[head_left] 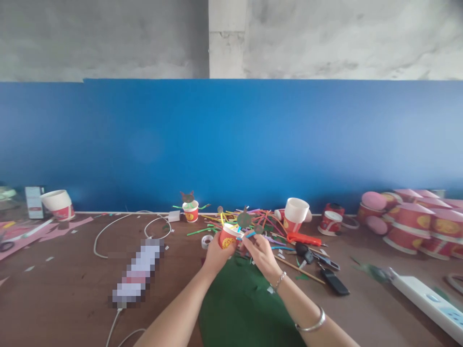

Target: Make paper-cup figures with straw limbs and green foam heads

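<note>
My left hand (218, 252) is wrapped round a red and white paper cup (227, 237), tilted above the table. Against the cup's right side, my right hand (258, 248) pinches a blue strip (249, 234). A dark cut-out shape (245, 218) with pointed tips rises just behind the cup, and a yellow strip (222, 220) stands up at its left. Green sheet material (246, 299) lies under my forearms. Behind my hands spreads a pile of coloured strips (264, 218). A roll of tape (206, 241) lies left of my left hand.
A decorated cup (190, 211) stands behind at left. Stacked white cups (295, 212), an orange-red tool (304, 238), keys (307, 251) and a stick (300, 270) lie right. Farther right are piled red cups (412, 221) and a power strip (427, 299). A cabled phone (139, 272) lies left.
</note>
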Tool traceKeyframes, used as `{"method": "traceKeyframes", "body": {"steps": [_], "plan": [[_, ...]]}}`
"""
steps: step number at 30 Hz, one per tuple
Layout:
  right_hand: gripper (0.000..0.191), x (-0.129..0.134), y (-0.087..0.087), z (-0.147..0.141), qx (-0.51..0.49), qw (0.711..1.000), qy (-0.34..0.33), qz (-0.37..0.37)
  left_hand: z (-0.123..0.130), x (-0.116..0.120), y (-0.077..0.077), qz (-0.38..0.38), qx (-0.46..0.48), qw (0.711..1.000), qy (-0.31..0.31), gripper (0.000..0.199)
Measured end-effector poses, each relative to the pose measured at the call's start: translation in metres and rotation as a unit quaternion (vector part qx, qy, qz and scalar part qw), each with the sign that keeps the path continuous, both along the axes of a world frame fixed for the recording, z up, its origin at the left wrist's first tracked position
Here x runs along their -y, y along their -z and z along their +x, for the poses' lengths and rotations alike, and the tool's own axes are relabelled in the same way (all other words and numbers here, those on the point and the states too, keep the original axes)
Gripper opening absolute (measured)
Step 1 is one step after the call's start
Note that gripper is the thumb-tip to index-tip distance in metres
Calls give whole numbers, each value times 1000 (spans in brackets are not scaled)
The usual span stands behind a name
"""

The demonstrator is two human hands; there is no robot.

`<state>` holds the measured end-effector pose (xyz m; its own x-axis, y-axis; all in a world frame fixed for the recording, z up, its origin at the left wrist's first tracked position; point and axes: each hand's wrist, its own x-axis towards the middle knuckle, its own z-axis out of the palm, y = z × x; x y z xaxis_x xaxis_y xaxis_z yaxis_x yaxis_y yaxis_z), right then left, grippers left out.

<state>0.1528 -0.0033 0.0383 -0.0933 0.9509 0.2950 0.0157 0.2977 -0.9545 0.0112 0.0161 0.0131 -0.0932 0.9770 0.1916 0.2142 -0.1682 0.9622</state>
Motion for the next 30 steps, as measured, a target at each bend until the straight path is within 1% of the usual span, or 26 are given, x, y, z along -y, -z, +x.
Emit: {"method": "traceKeyframes", "body": {"steps": [4,8,12,15,20,25,30], "plan": [[38,-8,9,1,-19,1000,20,-5,0,1,1,30,-2,999,-25,41],[36,-14,17,0,4,1000,29,0,0,1,1,47,-10,998,-30,41],[35,-12,15,0,13,999,49,6,1,3,2,66,-18,998,-9,38],[33,-10,13,0,3,998,56,14,3,4,2,77,-13,997,-11,41],[33,-9,14,-1,-5,999,33,40,2,6,3,123,-27,992,-11,50],[24,-9,15,1,48,997,20,59,1,8,5,145,-40,988,-12,52],[26,-5,13,1,89,993,25,77,1,9,3,137,-52,989,-8,54]]}}
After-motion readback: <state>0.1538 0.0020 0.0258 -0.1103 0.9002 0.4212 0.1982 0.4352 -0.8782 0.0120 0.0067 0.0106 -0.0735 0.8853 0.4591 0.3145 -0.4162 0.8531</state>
